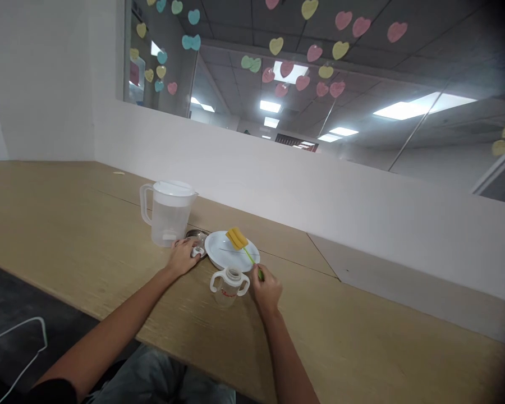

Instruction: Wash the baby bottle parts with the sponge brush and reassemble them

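In the head view my right hand (268, 287) is closed around the green handle of a bottle brush with a yellow sponge head (237, 238). The sponge is raised over a white plate (221, 261). Just left of that hand, a clear baby bottle (227, 292) with two white handles stands upright, its mouth uncovered. My left hand (182, 258) reaches to a small metal dish (198, 233), fingers closed on a white bottle cap (197, 251) with a clear top. The fingers partly hide the dish.
A clear plastic pitcher (170, 219) with a white lid stands behind my left hand. The wooden table (88, 224) meets a white wall at the back. Above is a window with heart-shaped notes. The table's front edge runs before my lap.
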A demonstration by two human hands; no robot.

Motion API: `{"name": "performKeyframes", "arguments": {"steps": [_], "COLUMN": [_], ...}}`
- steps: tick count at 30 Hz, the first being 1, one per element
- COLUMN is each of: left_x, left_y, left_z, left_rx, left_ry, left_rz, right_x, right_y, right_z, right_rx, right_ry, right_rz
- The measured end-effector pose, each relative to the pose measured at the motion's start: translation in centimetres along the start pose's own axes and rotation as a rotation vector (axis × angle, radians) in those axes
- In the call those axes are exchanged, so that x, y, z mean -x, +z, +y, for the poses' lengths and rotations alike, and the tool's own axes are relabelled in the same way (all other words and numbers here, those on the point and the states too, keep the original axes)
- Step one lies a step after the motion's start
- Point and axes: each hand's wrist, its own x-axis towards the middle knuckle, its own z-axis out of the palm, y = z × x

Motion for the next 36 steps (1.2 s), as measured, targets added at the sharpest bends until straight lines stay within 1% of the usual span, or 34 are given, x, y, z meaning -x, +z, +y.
{"name": "performKeyframes", "arguments": {"steps": [5,7,9,11,12,13,14,15,17,18,20,23,27,32,34,35,36], "left_x": [0.0,0.0,0.0,0.4,0.7,1.1,1.6,2.1,3.1,3.5,4.2,4.6,4.7,5.0,5.2,5.2,5.1], "left_y": [0.1,0.0,-0.4,-1.0,-1.2,-1.4,-1.4,-1.4,-1.0,-0.6,0.1,0.8,0.9,0.9,1.1,1.3,1.5], "left_z": [-0.1,0.0,0.4,1.0,1.4,1.9,2.4,3.0,4.2,4.7,5.6,6.4,6.5,6.6,6.5,6.4,6.2], "left_rx": [-0.006,-0.007,0.028,0.115,0.172,0.229,0.282,0.327,0.395,0.422,0.473,0.538,0.587,0.582,0.581,0.582,0.585], "left_ry": [-0.006,0.006,0.037,0.091,0.132,0.187,0.256,0.34,0.503,0.551,0.58,0.523,0.439,0.393,0.419,0.441,0.463], "left_rz": [0.003,0.024,0.107,0.229,0.278,0.299,0.291,0.254,0.128,0.065,-0.051,-0.155,-0.205,-0.259,-0.224,-0.168,-0.084], "right_x": [0.0,-0.1,-0.1,-0.2,-0.2,-0.2,-0.2,-0.2,-0.3,-0.3,-0.4,-0.4,-0.4,-0.7,-0.7,-0.7,-0.7], "right_y": [0.0,0.0,-0.1,-0.2,-0.2,-0.2,-0.2,-0.3,-0.3,-0.4,-0.4,-0.4,-0.4,-0.9,-1.2,-1.3,-1.5], "right_z": [-0.1,-0.1,-0.2,-0.3,-0.4,-0.5,-0.5,-0.6,-0.6,-0.7,-0.7,-0.7,-0.8,-1.4,-1.6,-1.7,-1.7], "right_rx": [0.002,0.005,0.005,0.004,0.005,0.007,0.009,0.009,0.006,0.003,-0.004,-0.011,-0.01,-0.035,-0.072,-0.1,-0.131], "right_ry": [-0.027,-0.028,-0.032,-0.035,-0.039,-0.043,-0.046,-0.05,-0.058,-0.061,-0.068,-0.078,-0.095,-0.133,-0.149,-0.158,-0.164], "right_rz": [0.007,0.004,0.001,0.004,0.009,0.015,0.022,0.029,0.044,0.05,0.057,0.056,0.074,0.131,0.143,0.15,0.161]}}
